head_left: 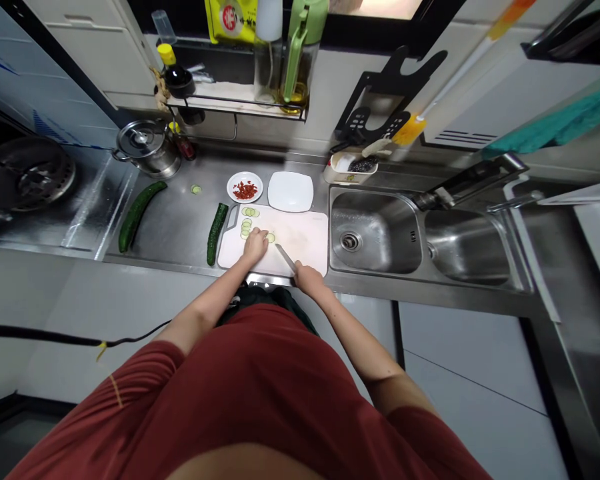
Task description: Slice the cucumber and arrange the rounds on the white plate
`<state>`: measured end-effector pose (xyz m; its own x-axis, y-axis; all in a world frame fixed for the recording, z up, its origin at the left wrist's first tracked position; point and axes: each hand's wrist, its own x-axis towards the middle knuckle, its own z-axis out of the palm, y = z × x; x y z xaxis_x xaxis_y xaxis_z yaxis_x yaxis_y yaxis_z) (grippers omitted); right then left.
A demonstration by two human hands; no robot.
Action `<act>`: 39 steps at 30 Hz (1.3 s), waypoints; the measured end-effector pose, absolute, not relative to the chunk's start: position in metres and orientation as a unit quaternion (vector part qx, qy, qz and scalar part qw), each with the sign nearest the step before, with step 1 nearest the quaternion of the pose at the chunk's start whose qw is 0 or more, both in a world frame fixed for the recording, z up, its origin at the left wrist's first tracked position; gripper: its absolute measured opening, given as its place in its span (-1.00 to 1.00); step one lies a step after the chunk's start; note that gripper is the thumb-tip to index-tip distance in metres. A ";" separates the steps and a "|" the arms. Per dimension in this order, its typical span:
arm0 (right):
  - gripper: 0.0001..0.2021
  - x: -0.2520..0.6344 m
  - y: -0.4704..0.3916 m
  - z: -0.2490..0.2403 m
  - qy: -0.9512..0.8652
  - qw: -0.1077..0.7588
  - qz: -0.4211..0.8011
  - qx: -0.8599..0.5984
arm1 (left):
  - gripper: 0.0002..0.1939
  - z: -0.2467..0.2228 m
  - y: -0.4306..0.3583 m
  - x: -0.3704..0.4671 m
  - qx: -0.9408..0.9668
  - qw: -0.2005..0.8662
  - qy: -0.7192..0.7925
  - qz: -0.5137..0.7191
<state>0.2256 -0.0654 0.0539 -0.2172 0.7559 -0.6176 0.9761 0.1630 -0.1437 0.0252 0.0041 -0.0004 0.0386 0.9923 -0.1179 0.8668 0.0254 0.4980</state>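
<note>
A white cutting board (pixel 305 250) lies on the steel counter. My right hand (pixel 308 277) is closed round the handle of a knife (pixel 285 256), whose blade points up and left over the board. My left hand (pixel 256 245) rests on the board beside pale green cucumber slices (pixel 246 229); its fingers are bent, and what lies under them is hidden. One loose slice (pixel 271 237) sits just right of its fingertips. More slices (pixel 251 212) lie near the board's top left. A dark green cucumber piece (pixel 217 235) is left of the board.
Behind the board are a plate of chopped red pieces (pixel 231 187) and a white square dish (pixel 291 192). Further left lie a long cucumber (pixel 139 215) and a small green end piece (pixel 196 189), near a lidded pot (pixel 157 161). A double sink (pixel 375 230) is at the right.
</note>
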 end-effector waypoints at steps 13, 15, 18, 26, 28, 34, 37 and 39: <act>-0.60 0.248 -0.045 0.043 0.646 0.055 -0.236 0.724 | -0.73 0.004 0.006 0.029 0.667 0.232 0.695 0.136; -0.59 0.249 -0.041 0.043 0.638 0.049 -0.237 0.731 | -0.76 0.004 0.010 0.029 0.660 0.235 0.700 0.136; -0.60 0.248 -0.037 0.041 0.634 0.052 -0.234 0.735 | -0.81 0.004 0.016 0.031 0.645 0.244 0.713 0.127; -0.69 0.244 -0.030 0.035 0.646 0.076 -0.225 0.725 | -0.90 0.006 0.023 0.034 0.643 0.257 0.713 0.111; -0.69 0.244 -0.029 0.034 0.650 0.080 -0.223 0.722 | -0.87 0.009 0.023 0.035 0.640 0.257 0.715 0.112; -0.69 0.244 -0.029 0.033 0.649 0.089 -0.218 0.723 | -0.86 0.015 0.017 0.035 0.615 0.262 0.729 0.144; -0.68 0.244 -0.030 0.032 0.652 0.089 -0.215 0.721 | -0.89 0.015 0.009 0.030 0.580 0.276 0.748 0.168; -0.69 0.244 -0.030 0.032 0.655 0.090 -0.214 0.719 | -0.90 0.014 0.004 0.023 0.559 0.276 0.762 0.177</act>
